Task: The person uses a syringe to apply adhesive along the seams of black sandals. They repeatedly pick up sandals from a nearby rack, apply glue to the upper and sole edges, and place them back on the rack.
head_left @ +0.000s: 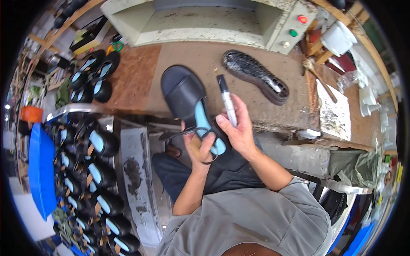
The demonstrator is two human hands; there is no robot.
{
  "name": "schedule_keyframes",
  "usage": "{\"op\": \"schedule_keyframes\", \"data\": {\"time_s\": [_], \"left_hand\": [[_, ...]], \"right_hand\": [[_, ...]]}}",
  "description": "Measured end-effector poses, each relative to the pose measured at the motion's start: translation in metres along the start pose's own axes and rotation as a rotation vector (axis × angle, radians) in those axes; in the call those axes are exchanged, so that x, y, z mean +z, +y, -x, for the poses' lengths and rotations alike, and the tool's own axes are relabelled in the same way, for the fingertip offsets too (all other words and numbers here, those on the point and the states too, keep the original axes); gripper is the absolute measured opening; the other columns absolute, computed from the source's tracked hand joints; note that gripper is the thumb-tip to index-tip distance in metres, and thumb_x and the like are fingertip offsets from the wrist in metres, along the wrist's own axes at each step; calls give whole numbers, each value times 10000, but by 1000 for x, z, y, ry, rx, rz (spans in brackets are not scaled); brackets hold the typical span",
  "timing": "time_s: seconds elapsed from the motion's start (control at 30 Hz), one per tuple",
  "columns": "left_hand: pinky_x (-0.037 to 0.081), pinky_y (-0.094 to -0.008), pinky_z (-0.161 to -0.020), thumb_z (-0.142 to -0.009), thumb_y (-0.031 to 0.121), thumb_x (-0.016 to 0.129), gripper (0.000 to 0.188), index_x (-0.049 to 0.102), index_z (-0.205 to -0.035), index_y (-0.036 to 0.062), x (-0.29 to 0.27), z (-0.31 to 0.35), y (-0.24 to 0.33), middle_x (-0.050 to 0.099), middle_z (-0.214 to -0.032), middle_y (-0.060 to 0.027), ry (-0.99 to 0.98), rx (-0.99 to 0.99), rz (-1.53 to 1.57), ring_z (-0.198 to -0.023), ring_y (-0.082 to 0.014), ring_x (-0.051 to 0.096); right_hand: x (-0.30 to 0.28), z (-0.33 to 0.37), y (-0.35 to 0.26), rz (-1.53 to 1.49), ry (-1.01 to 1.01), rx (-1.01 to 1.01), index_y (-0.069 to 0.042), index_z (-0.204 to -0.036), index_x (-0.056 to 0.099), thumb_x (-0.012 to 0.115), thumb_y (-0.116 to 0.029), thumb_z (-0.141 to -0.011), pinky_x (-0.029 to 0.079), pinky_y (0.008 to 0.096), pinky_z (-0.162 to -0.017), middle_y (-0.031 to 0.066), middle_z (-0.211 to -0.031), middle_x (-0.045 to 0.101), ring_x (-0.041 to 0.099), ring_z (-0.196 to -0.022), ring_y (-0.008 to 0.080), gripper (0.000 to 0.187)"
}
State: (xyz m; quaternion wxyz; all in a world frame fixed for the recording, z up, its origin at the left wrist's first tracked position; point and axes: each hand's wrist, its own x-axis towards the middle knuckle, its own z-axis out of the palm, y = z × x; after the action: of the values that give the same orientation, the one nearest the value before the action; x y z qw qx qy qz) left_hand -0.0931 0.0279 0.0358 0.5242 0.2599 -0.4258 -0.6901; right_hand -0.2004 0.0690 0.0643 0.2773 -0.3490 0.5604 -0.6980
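My left hand (197, 147) is closed round the heel end of a black sandal (184, 94) with a light blue insole, its toe pointing away from me over the workbench edge. A thin dark strap loops by my fingers. Just right of the sandal, my right hand (240, 130) grips a marker pen (227, 100) with a white barrel and a black cap end pointing up and away. The thumb lies along the barrel. Beyond the pen, a worn dark shoe sole (256, 77) lies on the workbench (188, 53), touched by neither hand.
A rack of black sandals (104, 175) stands at my left beside a blue tray (41, 170). More sandals (96, 70) lie on the bench's left end. At the back sits a pale machine housing (200, 32) with buttons. A brush (320, 79) and stained paper (335, 113) lie right.
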Motion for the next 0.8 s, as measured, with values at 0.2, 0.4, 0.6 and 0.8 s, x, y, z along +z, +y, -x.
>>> {"op": "schedule_keyframes", "data": {"time_s": [0.2,0.4,0.6,0.8], "left_hand": [[420,-295,-869,-758,168,631,554,420,-1239,-7,-19,-5,-19,533,-1066,-82,254,20,56,-949,-171,537],[385,-310,-846,-771,163,623,409,437,-1107,23,-27,-19,-40,480,-1008,-47,312,32,-125,-911,-159,478],[387,-337,-958,-741,138,627,675,353,-1341,-7,-51,-15,-50,519,-1177,-120,204,-119,-134,-1057,-217,515],[408,-391,-986,-738,130,684,713,344,-1358,32,-30,-18,-41,521,-1193,-141,249,-205,200,-1118,-249,512]], "right_hand": [[-75,-52,-11,154,84,249,-5,-1337,434,622,-238,-914,498,244,-653,68,-960,606,578,-724,94,519],[-140,-121,-50,1160,-45,-74,-29,-1152,627,626,-275,-887,502,382,-795,193,-1044,661,660,-928,310,362],[-132,-116,-70,1543,-328,-112,-36,-1161,624,651,-280,-863,483,347,-750,175,-977,660,638,-839,317,386],[-132,-36,-87,1015,-197,19,22,-1103,656,661,-382,-845,468,273,-628,133,-871,651,624,-734,191,479]]}}
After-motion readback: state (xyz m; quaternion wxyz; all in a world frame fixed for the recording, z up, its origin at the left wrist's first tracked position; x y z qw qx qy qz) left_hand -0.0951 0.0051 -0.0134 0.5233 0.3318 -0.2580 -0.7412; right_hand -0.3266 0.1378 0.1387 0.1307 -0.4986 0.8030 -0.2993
